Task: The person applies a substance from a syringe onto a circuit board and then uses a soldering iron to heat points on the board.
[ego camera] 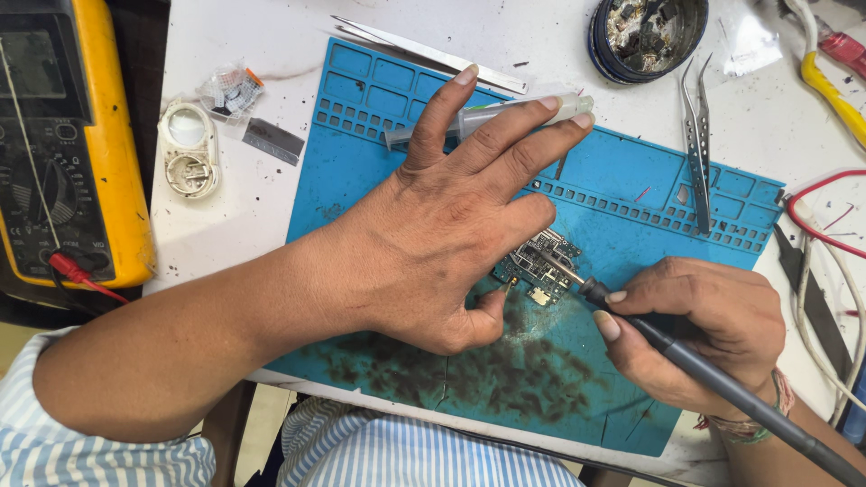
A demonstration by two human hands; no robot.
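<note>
Nearest me is the scorched, soot-stained front edge of the blue silicone repair mat (631, 180), which lies on the white worktop (262, 54) and covers most of it; my striped blue-and-white shirt shows just below.

On the mat's middle sits the small dark green circuit board (539, 267). My left hand (433, 234) lies flat over it, thumb tip pressing the board's near left corner, fingers spread and reaching across the mat, so part of the board is hidden under my palm. My right hand (704, 329) has its grip closed around the grey pencil-shaped soldering iron (686, 361), whose metal tip touches the board's top surface; its cable runs off at the lower right.

Under my left fingertips, further back, lies a clear plastic syringe (478, 117), touching the mat's slotted rim. To the right, a pair of steel curved tweezers (696, 144) rests on the mat, well apart from the board. Beyond the mat's far edge lie straight steel tweezers (433, 54) and a round dark tin of solder scraps (645, 36).

At the far left sits a yellow multimeter with a red lead (72, 144), and beside it a small white round plastic case (188, 149). Red, white and yellow cables (825, 225) tangle at the right edge.
</note>
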